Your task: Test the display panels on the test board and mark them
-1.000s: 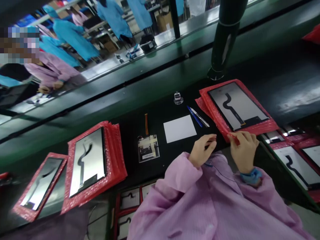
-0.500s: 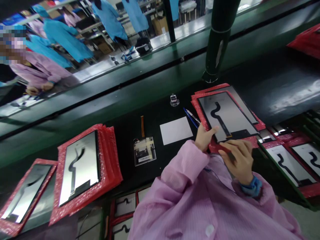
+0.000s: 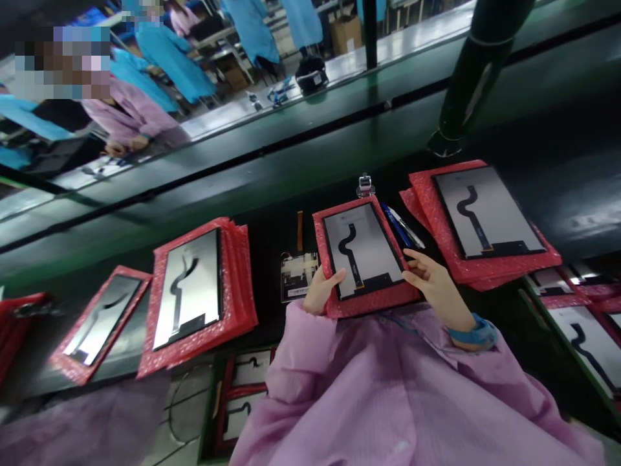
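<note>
A display panel (image 3: pixel 366 243) with a curved black flex cable lies face up on a red bubble-wrap bag (image 3: pixel 320 223), in front of my body. My left hand (image 3: pixel 321 290) grips its left edge, thumb on top and fingers underneath. Beside the right edge is my right hand (image 3: pixel 429 278), thumb and fingers apart, the tips at or close to the edge. To the right lies a stack of panels on red bags, a panel with a similar cable (image 3: pixel 490 210) on top. The white sheet seen before is hidden behind the held panel.
Left stands a stack of red-bagged panels (image 3: pixel 191 288), with a single bagged panel (image 3: pixel 104 320) beyond it. A small circuit part (image 3: pixel 294 275) with an orange ribbon (image 3: pixel 299 232), pens (image 3: pixel 400 226) and a clear-based metal piece (image 3: pixel 365 184) lie nearby. Crates of panels flank me below; a green post (image 3: pixel 470 90) rises behind.
The bagged panel has come off the right-hand stack and moved left in my left hand, over the white sheet. My right hand has followed to its right edge. The view has shifted left.
</note>
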